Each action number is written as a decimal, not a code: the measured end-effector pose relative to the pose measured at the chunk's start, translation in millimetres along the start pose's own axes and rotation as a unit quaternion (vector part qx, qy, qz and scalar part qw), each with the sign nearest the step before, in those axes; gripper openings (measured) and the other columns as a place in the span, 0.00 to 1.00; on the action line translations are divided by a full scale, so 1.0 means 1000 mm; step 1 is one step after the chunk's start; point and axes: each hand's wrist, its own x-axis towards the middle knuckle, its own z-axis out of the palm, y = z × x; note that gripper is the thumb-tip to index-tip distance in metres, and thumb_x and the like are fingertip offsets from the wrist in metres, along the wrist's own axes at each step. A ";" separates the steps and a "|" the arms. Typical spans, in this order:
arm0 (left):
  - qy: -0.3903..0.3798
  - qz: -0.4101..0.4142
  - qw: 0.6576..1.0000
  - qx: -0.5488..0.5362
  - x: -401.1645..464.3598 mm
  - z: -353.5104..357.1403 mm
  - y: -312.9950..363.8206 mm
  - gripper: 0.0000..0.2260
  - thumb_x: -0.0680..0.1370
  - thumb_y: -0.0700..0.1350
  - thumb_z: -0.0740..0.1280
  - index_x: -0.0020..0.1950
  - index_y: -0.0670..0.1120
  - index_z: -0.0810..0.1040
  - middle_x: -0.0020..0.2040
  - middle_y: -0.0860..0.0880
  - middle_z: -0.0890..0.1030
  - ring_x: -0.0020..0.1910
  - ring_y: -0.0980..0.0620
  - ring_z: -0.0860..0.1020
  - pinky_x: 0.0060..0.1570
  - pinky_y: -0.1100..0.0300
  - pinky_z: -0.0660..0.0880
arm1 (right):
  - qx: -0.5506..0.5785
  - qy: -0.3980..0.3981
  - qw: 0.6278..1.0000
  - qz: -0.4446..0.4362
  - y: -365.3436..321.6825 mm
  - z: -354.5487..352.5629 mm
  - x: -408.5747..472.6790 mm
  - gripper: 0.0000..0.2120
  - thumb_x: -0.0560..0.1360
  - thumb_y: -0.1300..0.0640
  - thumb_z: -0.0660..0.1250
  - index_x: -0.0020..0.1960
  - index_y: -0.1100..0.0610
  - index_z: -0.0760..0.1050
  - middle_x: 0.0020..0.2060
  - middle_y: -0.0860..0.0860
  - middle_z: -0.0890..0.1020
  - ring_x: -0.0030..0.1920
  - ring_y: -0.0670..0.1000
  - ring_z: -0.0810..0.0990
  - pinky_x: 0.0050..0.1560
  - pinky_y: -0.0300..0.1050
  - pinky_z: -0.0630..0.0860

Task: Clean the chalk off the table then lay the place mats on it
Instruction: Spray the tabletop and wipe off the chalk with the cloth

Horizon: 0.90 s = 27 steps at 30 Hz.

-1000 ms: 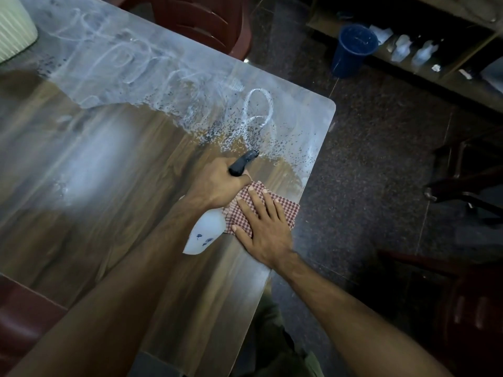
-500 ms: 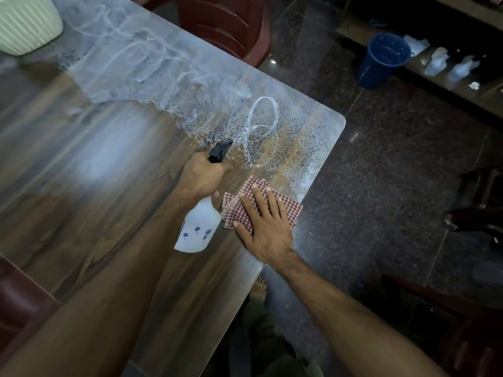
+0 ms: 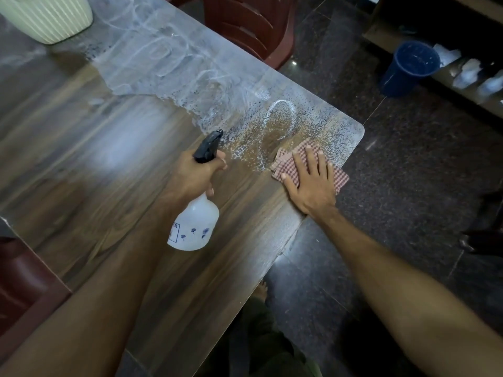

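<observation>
1. The table (image 3: 81, 164) was found bare wood on its near part, with chalk (image 3: 174, 58) scrawl and wetted speckling across the far strip and right corner.
2. The right hand (image 3: 310, 183) was laid flat on a red checked cloth (image 3: 341, 178) at the table's right edge, fingers straight and slightly spread, palm pressing down; this is judged a wiping hold aimed at the looped chalk mark (image 3: 280, 115) just beyond it.
3. The left hand (image 3: 196, 175) was wrapped round the neck of a white spray bottle (image 3: 196, 227), fingers curled by the black trigger head (image 3: 208, 146), nozzle directed at the chalked strip, presumably to wet it ahead of the cloth.
4. On the bottle, a boxed label ending "ER" and small blue flower prints were noted; the rest was unreadable. The chalk writing could not be deciphered.
5. No place mats were in view; cleaning is judged part done.
6. A ribbed pale pot (image 3: 49, 14) stood at the far left.
</observation>
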 end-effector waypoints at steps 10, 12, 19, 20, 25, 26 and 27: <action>0.022 0.004 0.998 -0.055 -0.007 -0.002 0.000 0.05 0.78 0.39 0.67 0.53 0.42 0.80 0.53 0.46 0.83 0.18 0.51 0.69 0.26 0.58 0.73 | 0.005 -0.019 0.989 -0.143 -0.059 0.022 -0.067 0.33 0.80 0.33 0.42 0.80 0.48 0.48 0.80 0.53 0.46 0.79 0.59 0.42 0.78 0.63 0.45; 0.030 0.004 0.997 -0.065 -0.009 -0.003 0.002 0.07 0.78 0.38 0.67 0.55 0.40 0.79 0.53 0.44 0.83 0.17 0.51 0.69 0.24 0.60 0.72 | 0.004 -0.036 0.984 -0.172 -0.049 0.025 -0.077 0.33 0.80 0.33 0.43 0.80 0.47 0.50 0.80 0.52 0.48 0.79 0.58 0.44 0.77 0.63 0.48; 0.042 0.019 0.996 -0.075 -0.008 -0.019 -0.003 0.06 0.77 0.39 0.67 0.53 0.42 0.79 0.55 0.43 0.82 0.18 0.52 0.69 0.25 0.61 0.72 | -0.021 -0.003 0.998 -0.051 -0.009 -0.006 0.024 0.35 0.80 0.32 0.39 0.81 0.49 0.45 0.80 0.56 0.44 0.79 0.60 0.41 0.77 0.62 0.41; 0.047 0.020 0.996 -0.072 -0.008 -0.021 -0.004 0.06 0.78 0.39 0.67 0.54 0.42 0.79 0.55 0.44 0.82 0.18 0.52 0.69 0.26 0.61 0.72 | -0.010 -0.001 0.999 -0.043 -0.015 -0.009 0.037 0.35 0.80 0.32 0.40 0.81 0.50 0.45 0.80 0.56 0.44 0.79 0.60 0.41 0.78 0.62 0.41; 0.061 0.037 0.995 -0.072 -0.007 -0.027 -0.001 0.06 0.78 0.39 0.67 0.54 0.41 0.79 0.54 0.43 0.82 0.18 0.51 0.70 0.26 0.60 0.72 | -0.005 -0.010 0.996 -0.085 -0.075 -0.008 0.053 0.36 0.79 0.32 0.40 0.81 0.50 0.45 0.80 0.56 0.43 0.79 0.61 0.41 0.77 0.62 0.41; 0.061 0.037 0.995 -0.070 -0.006 -0.027 0.000 0.07 0.78 0.39 0.67 0.55 0.41 0.79 0.55 0.44 0.82 0.18 0.51 0.70 0.26 0.60 0.72 | -0.012 -0.015 0.994 -0.110 -0.086 -0.003 0.045 0.36 0.79 0.32 0.40 0.81 0.49 0.46 0.80 0.56 0.43 0.79 0.61 0.41 0.77 0.62 0.42; 0.061 0.036 0.995 -0.069 -0.006 -0.028 0.001 0.07 0.78 0.39 0.67 0.55 0.41 0.79 0.55 0.44 0.82 0.18 0.51 0.70 0.26 0.59 0.72 | -0.022 -0.021 0.990 -0.140 -0.096 0.002 0.032 0.36 0.79 0.32 0.40 0.81 0.49 0.45 0.80 0.55 0.43 0.79 0.61 0.41 0.77 0.62 0.43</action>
